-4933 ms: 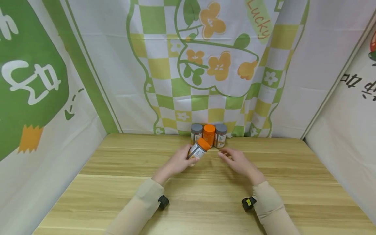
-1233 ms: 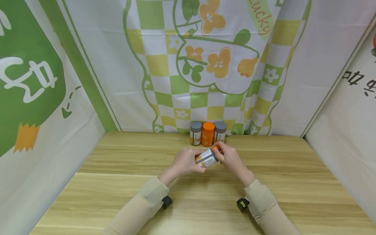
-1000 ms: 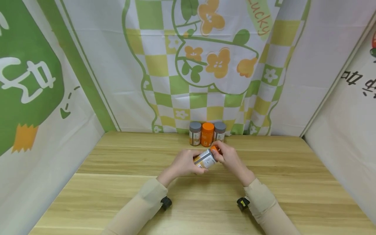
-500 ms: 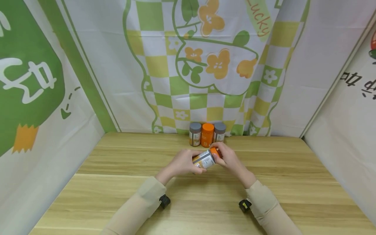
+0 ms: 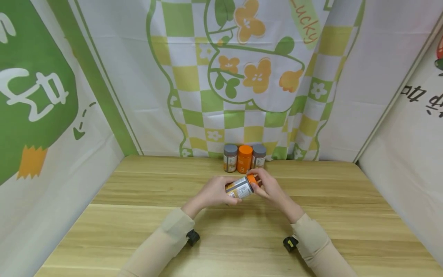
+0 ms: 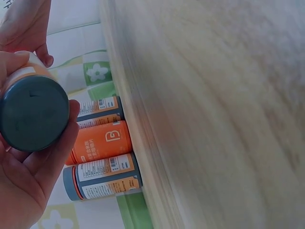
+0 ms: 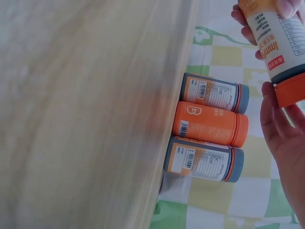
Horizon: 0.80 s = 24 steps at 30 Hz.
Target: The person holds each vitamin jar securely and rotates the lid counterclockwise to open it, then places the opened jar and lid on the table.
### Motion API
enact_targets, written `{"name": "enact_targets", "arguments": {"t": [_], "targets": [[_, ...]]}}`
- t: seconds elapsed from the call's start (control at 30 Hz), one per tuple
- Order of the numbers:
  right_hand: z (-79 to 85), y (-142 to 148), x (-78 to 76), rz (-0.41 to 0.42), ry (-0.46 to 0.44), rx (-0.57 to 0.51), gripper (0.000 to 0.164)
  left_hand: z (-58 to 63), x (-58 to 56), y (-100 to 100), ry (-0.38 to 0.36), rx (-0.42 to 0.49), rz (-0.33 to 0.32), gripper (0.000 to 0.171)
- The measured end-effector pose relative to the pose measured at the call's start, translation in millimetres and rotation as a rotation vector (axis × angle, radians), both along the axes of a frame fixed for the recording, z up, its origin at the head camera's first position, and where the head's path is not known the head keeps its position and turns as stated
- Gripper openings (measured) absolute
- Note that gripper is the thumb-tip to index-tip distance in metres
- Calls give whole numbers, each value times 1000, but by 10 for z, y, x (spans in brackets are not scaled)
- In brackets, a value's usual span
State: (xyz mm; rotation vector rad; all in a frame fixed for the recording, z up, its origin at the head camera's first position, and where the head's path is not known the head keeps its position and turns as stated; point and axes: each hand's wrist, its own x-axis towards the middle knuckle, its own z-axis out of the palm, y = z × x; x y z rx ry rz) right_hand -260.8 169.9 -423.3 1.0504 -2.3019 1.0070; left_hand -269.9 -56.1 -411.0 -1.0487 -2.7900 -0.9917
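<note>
A supplement bottle [image 5: 241, 187] with a white, grey and orange label is held tilted above the table, its orange cap [image 5: 251, 179] pointing right. My left hand [image 5: 215, 191] grips its body, fingers on the far side and thumb along the near side. The left wrist view shows the bottle's dark round base [image 6: 34, 113]. My right hand [image 5: 271, 188] has its fingertips and thumb on either side of the cap. In the right wrist view the cap [image 7: 291, 90] sits against the bottle's dark rim, with right-hand fingers at its edge.
Three bottles stand side by side at the table's back edge: one grey-capped [image 5: 230, 158], one all orange [image 5: 244, 159], another grey-capped [image 5: 258, 156]. A checked, flowered cloth [image 5: 235, 119] hangs behind them. The wooden table [image 5: 138, 215] spreads around both arms.
Since the earliest frame, my right hand has come across to the cap and the bottle has tipped further toward level. Over the last second, the bottle shifts slightly left and the right fingers change position around the cap.
</note>
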Motion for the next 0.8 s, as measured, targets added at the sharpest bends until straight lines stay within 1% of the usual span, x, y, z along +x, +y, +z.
{"name": "enact_targets", "arguments": {"t": [0.07, 0.13, 0.27, 0.4, 0.47, 0.57, 0.67, 0.8], "targets": [[9, 2, 17, -2, -29, -9, 30, -3, 1, -2, 4, 1, 0, 57], [21, -1, 37, -12, -84, -30, 30, -2, 8, -3, 4, 1, 3, 56], [56, -20, 71, -61, -218, -94, 28, 18, 31, 4, 6, 5, 22, 56], [84, -39, 76, -80, -299, -157, 27, 40, 52, 18, 26, 5, 45, 57], [97, -46, 83, -76, -327, -181, 28, 43, 61, 27, 57, -13, 54, 57], [106, -50, 96, -88, -385, -199, 30, 35, 77, 43, 130, -71, 66, 58], [112, -53, 114, -121, -470, -224, 30, 17, 90, 60, 194, -114, 72, 60], [114, -54, 107, -162, -582, -280, 34, 6, 102, 79, 244, -131, 87, 60]]}}
